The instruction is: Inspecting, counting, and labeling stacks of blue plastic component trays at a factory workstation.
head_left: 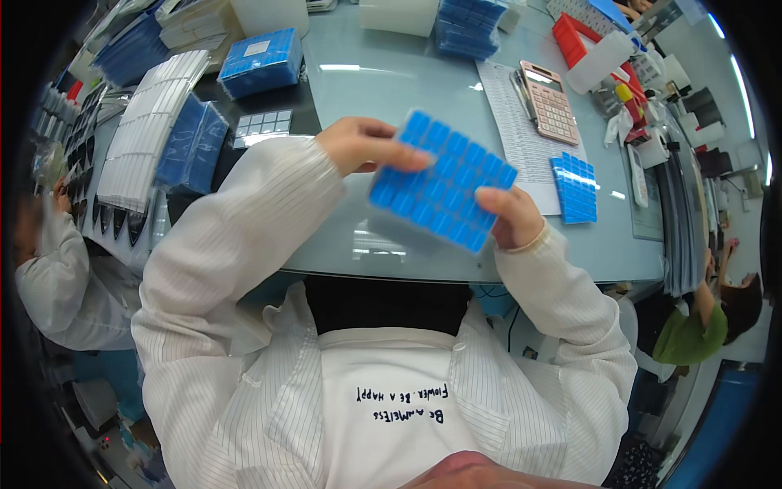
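A sheet of blue rectangular pads (444,181), set in rows with pale gaps between them, is held tilted above the table. My left hand (368,148) pinches its upper left edge, thumb on top and fingers underneath. At the lower right edge my right hand (515,217) grips it the same way, the thumb lying over the pads. The fingers of both hands are mostly hidden behind the sheet. A similar blue sheet (575,189) lies on the table to the right of my right hand, partly over a printed paper (513,110).
A pink calculator (551,102) lies beyond the right hand, near a red tray (577,41) and bottles. On the left stand a wrapped blue stack (261,61), white strips (152,122) and blue packs (191,145). Other people sit at both sides of the glossy table (358,236).
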A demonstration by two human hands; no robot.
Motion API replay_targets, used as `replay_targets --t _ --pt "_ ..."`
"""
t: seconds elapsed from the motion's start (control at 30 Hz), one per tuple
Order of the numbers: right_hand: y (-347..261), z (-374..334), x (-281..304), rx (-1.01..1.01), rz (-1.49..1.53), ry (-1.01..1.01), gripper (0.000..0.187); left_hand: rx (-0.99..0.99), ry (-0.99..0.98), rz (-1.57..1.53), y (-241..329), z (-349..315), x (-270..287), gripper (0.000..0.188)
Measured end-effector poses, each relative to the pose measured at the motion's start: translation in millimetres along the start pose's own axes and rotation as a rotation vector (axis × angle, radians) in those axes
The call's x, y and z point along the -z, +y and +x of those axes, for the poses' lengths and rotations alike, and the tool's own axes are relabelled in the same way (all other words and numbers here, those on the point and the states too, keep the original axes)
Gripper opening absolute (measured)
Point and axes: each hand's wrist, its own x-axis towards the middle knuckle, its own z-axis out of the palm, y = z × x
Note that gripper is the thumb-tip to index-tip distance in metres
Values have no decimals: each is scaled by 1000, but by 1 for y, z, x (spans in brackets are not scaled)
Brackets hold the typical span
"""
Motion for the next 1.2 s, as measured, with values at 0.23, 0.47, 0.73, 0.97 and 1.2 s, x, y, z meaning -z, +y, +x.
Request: replay_targets --t 0.23,0.47,0.73,0.97,1.2 --pt "-32 -7 23 -18 417 599 73 24 -68 -295 22 96 -40 81" --pt "-33 15 51 -144 516 860 85 -330 -31 -251 20 139 -52 64" --pt "-44 15 51 -219 427 786 88 -361 3 -212 13 146 -65 55" --pt "-60 12 47 -288 437 746 101 -328 45 -164 12 142 -67 56" --pt "-63 -8 72 -392 355 449 100 -317 5 -167 13 139 -61 57"
